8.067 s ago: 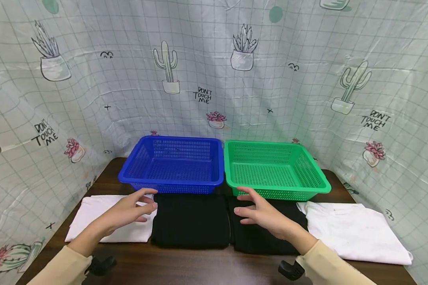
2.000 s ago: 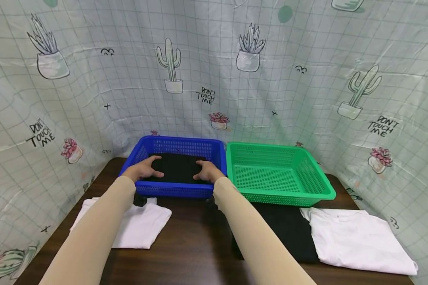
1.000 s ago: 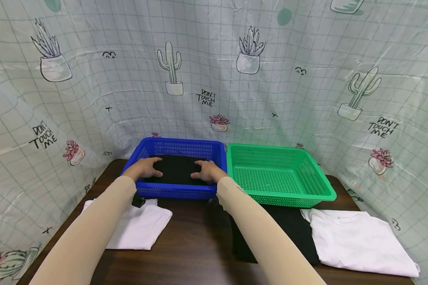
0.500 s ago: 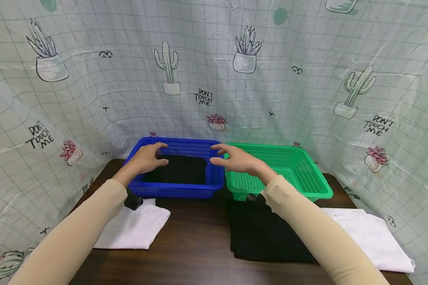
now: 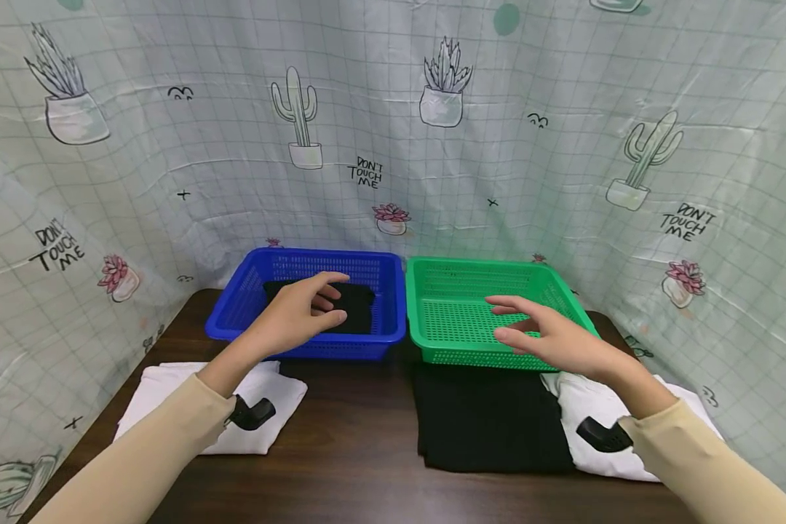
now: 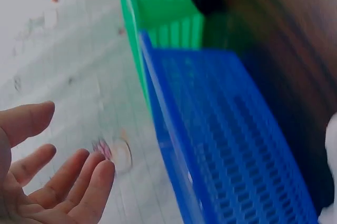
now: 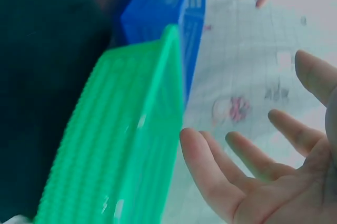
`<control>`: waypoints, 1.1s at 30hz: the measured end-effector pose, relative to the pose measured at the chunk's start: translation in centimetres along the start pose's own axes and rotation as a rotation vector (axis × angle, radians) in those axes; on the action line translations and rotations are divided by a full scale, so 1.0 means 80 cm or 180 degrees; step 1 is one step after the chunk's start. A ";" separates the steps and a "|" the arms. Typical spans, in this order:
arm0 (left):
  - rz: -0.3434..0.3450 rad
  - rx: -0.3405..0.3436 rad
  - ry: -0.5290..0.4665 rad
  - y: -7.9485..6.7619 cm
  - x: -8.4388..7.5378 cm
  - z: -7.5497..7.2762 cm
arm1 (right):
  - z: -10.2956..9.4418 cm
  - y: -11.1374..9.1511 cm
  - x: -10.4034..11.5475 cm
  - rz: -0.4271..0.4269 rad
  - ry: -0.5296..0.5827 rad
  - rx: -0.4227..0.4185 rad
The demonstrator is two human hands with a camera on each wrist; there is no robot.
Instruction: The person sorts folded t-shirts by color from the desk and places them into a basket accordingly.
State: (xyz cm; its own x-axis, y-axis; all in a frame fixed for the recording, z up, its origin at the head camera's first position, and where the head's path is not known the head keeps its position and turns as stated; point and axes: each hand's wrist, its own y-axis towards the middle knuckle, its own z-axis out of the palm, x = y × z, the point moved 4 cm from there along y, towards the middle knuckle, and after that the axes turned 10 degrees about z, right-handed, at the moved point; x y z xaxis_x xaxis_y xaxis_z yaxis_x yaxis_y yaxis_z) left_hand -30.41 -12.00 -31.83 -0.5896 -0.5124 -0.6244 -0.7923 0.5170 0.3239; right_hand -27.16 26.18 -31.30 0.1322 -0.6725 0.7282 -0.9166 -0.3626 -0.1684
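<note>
The left hand is above the blue plastic basket with its thumb well parted from its gently bent fingers, a wide gap between them and nothing in its grasp. The right hand is above the right part of the green plastic basket, likewise spread wide and holding nothing. In the left wrist view the left hand's fingers are clear of the blue rim.

A folded black cloth lies flat inside the blue basket, partly hidden by the left hand. The two baskets stand side by side at the far side of the dark wooden table, blue on the left and green on the right.

Nearer, a second folded black cloth lies in front of the green basket. A folded white cloth lies at the near left, partly under the view of the left sleeve, and a folded white garment lies right of the second black cloth, partly covered from sight by the right arm. Behind everything hangs a pale checked curtain printed with potted cacti.
</note>
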 end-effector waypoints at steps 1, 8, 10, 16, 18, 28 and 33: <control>0.0038 -0.0001 -0.0050 -0.003 -0.004 0.005 | -0.002 -0.008 -0.009 0.0016 0.0005 -0.0032; 0.0177 0.0137 -0.0438 -0.023 -0.025 0.057 | -0.005 -0.053 -0.069 0.0126 0.0274 -0.0195; 0.0119 0.0242 -0.0567 -0.029 -0.027 0.075 | -0.001 -0.061 -0.086 0.0183 0.0353 -0.0204; -0.0107 0.0484 -0.0892 -0.036 -0.022 0.130 | 0.012 -0.076 -0.133 0.0461 0.0460 -0.0148; -0.0211 0.0532 -0.1044 -0.037 -0.018 0.145 | 0.018 -0.076 -0.144 0.0576 0.0556 -0.0090; -0.0830 0.0781 -0.1863 -0.030 -0.008 0.208 | 0.037 -0.074 -0.175 0.0854 0.0901 0.0256; -0.0980 0.0908 -0.2232 -0.022 -0.012 0.228 | 0.042 -0.068 -0.180 0.0854 0.0832 0.0297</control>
State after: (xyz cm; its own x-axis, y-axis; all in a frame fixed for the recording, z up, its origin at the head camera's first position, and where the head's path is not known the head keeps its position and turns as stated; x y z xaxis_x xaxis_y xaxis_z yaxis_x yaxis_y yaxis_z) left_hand -25.58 0.06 -44.76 -0.0421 -0.1606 -0.9861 -0.7767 0.6261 -0.0689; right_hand -22.81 35.65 -43.14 -0.2192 -0.5687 0.7928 -0.8657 -0.2613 -0.4268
